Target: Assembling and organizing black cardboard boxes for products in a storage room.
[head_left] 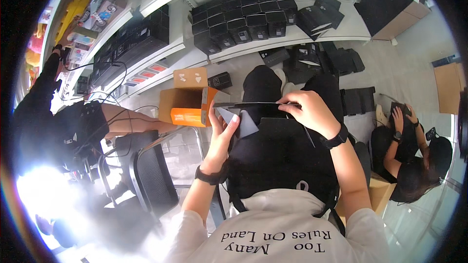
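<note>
Above my lap I hold a partly folded black cardboard box point(249, 125) with grey inner flaps showing. My left hand point(220, 134) grips its left end, thumb over a grey flap and fingers behind. At the upper right edge, my right hand point(312, 111) pinches the thin black panel between thumb and fingers. The box's dark lower part blends with my black clothing, so its full outline cannot be made out. Both my wrists wear black bands.
An open orange-and-brown carton point(187, 114) stands ahead on the left. Small black boxes point(243, 17) fill a white shelf point(348, 27); flat black cardboard point(307, 63) lies below. A co-worker point(404, 141) handles something black at right; another person point(53, 122) is left, near a chair point(155, 173).
</note>
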### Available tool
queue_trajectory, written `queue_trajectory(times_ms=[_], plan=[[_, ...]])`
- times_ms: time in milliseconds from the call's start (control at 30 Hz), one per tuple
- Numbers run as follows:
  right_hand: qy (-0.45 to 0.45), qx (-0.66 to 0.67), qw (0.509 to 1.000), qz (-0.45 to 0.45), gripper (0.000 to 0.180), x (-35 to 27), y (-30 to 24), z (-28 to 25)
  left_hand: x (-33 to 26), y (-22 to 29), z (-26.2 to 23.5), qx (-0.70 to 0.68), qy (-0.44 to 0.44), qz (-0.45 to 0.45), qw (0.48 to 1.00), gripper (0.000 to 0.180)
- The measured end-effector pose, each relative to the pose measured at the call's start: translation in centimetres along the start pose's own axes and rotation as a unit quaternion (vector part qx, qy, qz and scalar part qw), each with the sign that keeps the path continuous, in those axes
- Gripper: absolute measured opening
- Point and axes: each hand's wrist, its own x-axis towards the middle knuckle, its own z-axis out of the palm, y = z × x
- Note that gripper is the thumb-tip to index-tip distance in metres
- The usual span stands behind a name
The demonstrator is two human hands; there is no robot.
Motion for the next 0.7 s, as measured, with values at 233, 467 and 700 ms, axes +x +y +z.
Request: queue_trajectory(times_ms=[233,467,700], plan=[[-0.006,0.009,1.0,-0.014,0.032,0.7,-1.6,1.1,1.2,1.3,0.3,-0.062,0.016,-0.015,0.998,0.09],[-0.074,0.004,0.994,-0.079,0.099,0.5,-2.5,-0.4,2.7,0.0,-1.4,-0.077,0.009,-0.028,0.997,0.068],[-0.043,0.0,0.99,-0.134,0.092,-1.3,-3.3,0.3,4.2,-1.7,-3.3,0.055,-0.06,0.035,0.996,0.07]])
